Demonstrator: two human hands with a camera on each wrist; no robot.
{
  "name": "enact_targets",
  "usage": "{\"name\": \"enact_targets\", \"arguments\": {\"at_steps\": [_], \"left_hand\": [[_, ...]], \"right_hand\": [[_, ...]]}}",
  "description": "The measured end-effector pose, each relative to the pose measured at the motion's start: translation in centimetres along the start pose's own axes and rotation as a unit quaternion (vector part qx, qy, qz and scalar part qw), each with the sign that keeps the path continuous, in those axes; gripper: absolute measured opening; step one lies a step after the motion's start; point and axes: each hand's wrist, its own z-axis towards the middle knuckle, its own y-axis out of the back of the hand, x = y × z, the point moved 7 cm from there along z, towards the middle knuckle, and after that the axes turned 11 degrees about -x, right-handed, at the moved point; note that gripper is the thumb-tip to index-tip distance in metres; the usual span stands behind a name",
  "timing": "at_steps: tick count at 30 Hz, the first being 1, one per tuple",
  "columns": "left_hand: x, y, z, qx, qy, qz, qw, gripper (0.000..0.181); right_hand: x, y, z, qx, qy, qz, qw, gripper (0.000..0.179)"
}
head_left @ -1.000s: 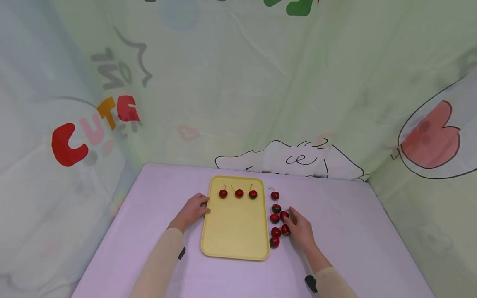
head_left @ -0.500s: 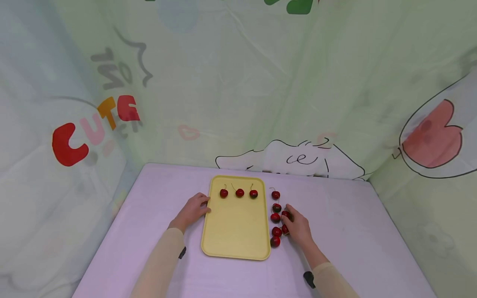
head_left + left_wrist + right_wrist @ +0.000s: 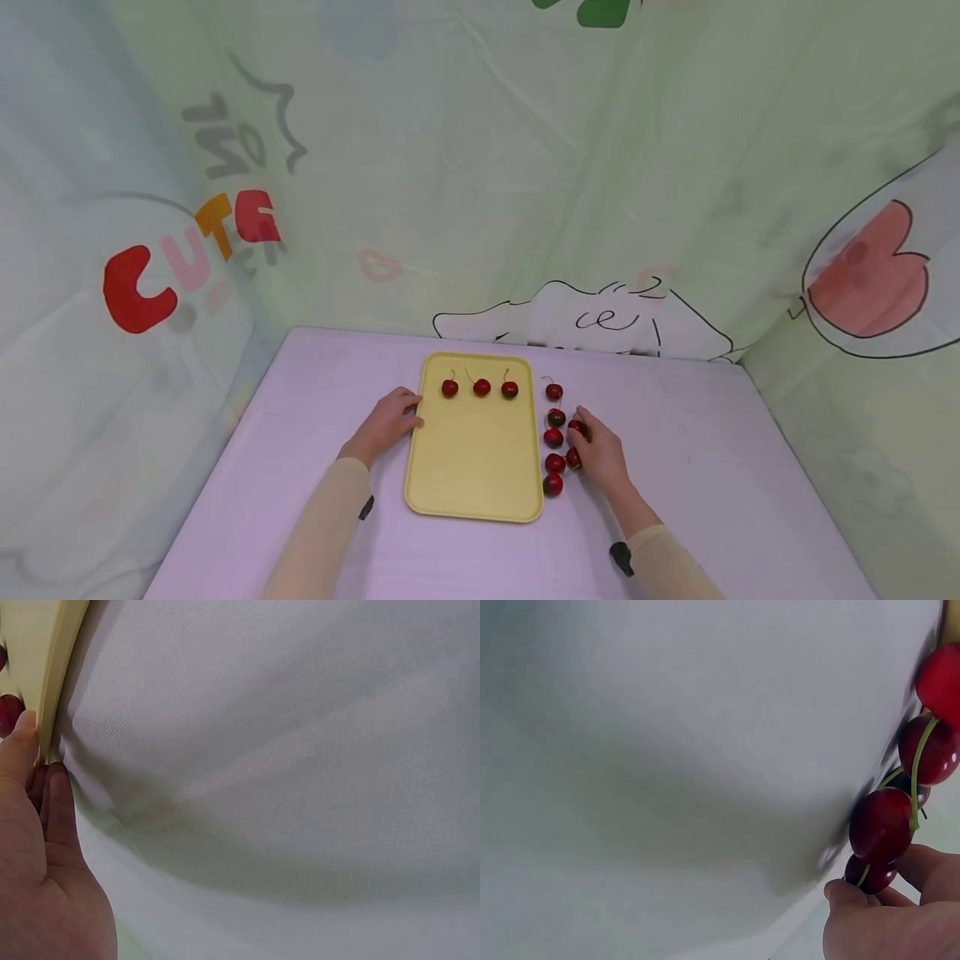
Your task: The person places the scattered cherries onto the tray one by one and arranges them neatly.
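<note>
"Where is there room to move?"

"To the right of the right hand, where the table stretches out to its right edge. On the other side it's tight: six cherries lie close together between that hand and the tray. The one nearest the person sits just beside the tray's right rim."

"And the fingers?"

"On that hand they're narrow, holding a seventh cherry (whether it is lifted off the table, I can't tell). Those of the left hand pinch the tray's left rim, thumb on the upper side."

"What lies in the tray?"

"Three cherries, well apart from one another in a row near the far rim. The pale yellow floor shows from there down to the near rim, and the corners are rounded."

"What's around it all?"

"A lilac table, with pale green cloth hanging behind it and at both sides. Coloured letters show on the left part, a pink heart on the right. The sleeves are cream."

"How do the cherries look?"

"Round, glossy and deep red, a few with nearly black patches. Several have thin stems; seen close from the right wrist, those are green, and one curves across its neighbour."
</note>
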Motion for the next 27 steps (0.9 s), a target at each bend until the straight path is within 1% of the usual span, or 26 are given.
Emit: {"name": "enact_targets", "arguments": {"at_steps": [3, 4, 6, 10, 14, 21, 24, 27], "left_hand": [[0.1, 0.0, 0.0, 0.003, 0.008, -0.002, 1.0, 0.042], [0.2, -0.1, 0.0, 0.005, 0.018, -0.008, 0.9998, 0.043], [0.5, -0.3, 0.2, 0.007, 0.025, -0.006, 0.9997, 0.043], [1.0, -0.7, 0.4, 0.009, 0.034, 0.004, 0.9994, 0.043], [1.1, -0.7, 0.5, 0.008, 0.036, 0.002, 0.9993, 0.044], [1.0, -0.6, 0.5, 0.01, 0.034, 0.0, 0.9994, 0.044], [1.2, -0.8, 0.5, 0.011, 0.036, 0.003, 0.9993, 0.045], [1.3, -0.8, 0.6, 0.011, 0.035, 0.004, 0.9993, 0.045]], "right_hand": [[0.2, 0.5, 0.2, -0.004, -0.009, 0.004, 0.9999, 0.056], [0.3, 0.7, 0.3, -0.005, -0.01, 0.003, 0.9999, 0.056], [0.3, 1.0, 0.6, -0.01, -0.01, 0.004, 0.9999, 0.056], [0.3, 1.6, 1.5, -0.024, 0.006, -0.002, 0.9997, 0.054], [0.6, 1.7, 2.1, -0.034, 0.014, -0.004, 0.9993, 0.054], [1.9, 1.0, 2.7, -0.03, 0.016, 0.015, 0.9993, 0.055], [2.8, 0.5, 2.7, -0.023, 0.021, 0.019, 0.9994, 0.055], [4.0, -0.2, 2.6, -0.014, 0.035, 0.031, 0.9988, 0.055]]}}
